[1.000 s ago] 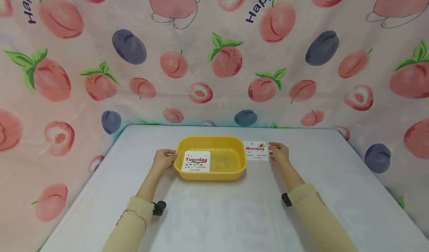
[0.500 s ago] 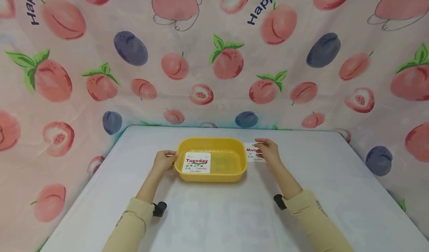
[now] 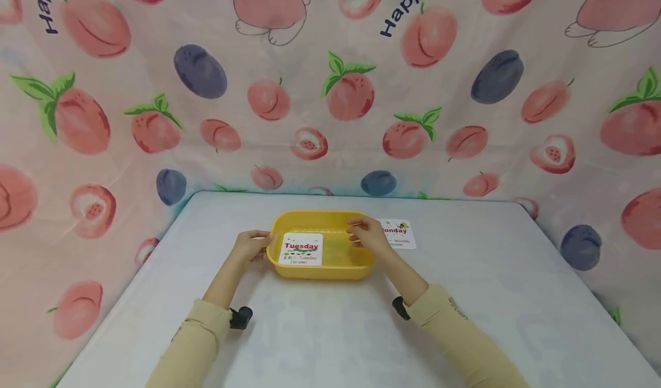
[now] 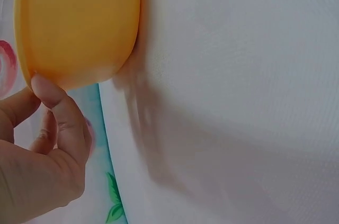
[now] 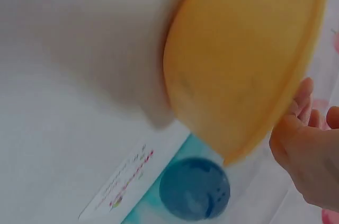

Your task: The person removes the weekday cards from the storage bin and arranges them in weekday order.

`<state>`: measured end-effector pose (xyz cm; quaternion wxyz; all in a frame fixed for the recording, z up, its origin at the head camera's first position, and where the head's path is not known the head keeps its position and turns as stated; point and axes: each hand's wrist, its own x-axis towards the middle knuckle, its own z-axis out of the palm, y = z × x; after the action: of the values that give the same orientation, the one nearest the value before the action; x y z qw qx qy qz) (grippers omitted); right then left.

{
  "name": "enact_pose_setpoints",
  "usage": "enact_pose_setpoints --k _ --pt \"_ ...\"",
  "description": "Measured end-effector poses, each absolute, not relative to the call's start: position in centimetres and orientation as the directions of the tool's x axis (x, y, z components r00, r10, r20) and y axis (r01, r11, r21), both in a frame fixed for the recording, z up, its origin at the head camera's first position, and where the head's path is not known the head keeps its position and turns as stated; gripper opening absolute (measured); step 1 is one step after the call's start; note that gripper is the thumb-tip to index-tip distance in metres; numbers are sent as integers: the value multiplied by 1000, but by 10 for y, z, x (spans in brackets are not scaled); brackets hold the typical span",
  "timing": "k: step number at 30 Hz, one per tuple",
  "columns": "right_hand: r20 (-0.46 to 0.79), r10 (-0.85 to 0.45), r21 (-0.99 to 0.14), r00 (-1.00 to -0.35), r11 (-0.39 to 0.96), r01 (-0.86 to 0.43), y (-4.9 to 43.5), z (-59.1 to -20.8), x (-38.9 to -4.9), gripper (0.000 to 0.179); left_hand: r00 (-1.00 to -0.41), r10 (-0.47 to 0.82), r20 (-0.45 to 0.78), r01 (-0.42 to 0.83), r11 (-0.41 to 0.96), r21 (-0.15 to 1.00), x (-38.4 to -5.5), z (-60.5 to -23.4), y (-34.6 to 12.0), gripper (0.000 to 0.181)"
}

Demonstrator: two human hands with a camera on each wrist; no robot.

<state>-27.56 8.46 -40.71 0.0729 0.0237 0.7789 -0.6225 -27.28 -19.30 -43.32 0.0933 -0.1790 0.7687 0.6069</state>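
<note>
A yellow plastic tray (image 3: 356, 272) sits on the table. At its left end, my left hand (image 3: 251, 245) pinches the rim between thumb and fingers, as the left wrist view shows with the thumb (image 4: 48, 90) on the outer wall. Inside the tray, on the left, lies a white card (image 3: 301, 249) printed "Tuesday". My right hand (image 3: 370, 236) reaches over the tray's right rim with loosely bent fingers and nothing between them. Just right of the tray a "Monday" card (image 3: 405, 236) lies flat on the table, its left part hidden behind the right hand.
White cloth covers the table (image 3: 320, 330). Behind it and along both sides hangs a peach-patterned curtain (image 3: 310, 101), meeting the table at its back edge. A dark wrist camera (image 3: 241, 317) sticks out from the left cuff.
My right hand has moved left, from beside the Monday card, across it, to over the tray's right end. The left hand keeps its pinch on the rim. Both cards lie as before.
</note>
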Motion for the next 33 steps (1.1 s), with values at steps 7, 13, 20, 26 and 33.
enact_pose_setpoints --k 7,13,20,26,33 --pt "-211 -130 -939 -969 301 164 54 -418 -273 26 -916 -109 -387 -401 171 900 -275 -433 -196 41" --pt "-271 -175 -915 -947 352 197 41 -424 -275 26 -908 -70 -414 -419 174 891 -273 -428 -199 44" --pt "-327 -156 -900 -932 353 257 31 -428 -280 28 -921 -36 -389 -390 147 909 -272 -425 -204 45" --pt "-425 -76 -867 -902 321 382 29 -427 -285 33 -933 -20 -360 -359 144 922 -271 -427 -206 45" --pt "-520 -12 -843 -854 169 511 32 -429 -286 35 -927 -30 -374 -374 149 915 -270 -429 -201 44"
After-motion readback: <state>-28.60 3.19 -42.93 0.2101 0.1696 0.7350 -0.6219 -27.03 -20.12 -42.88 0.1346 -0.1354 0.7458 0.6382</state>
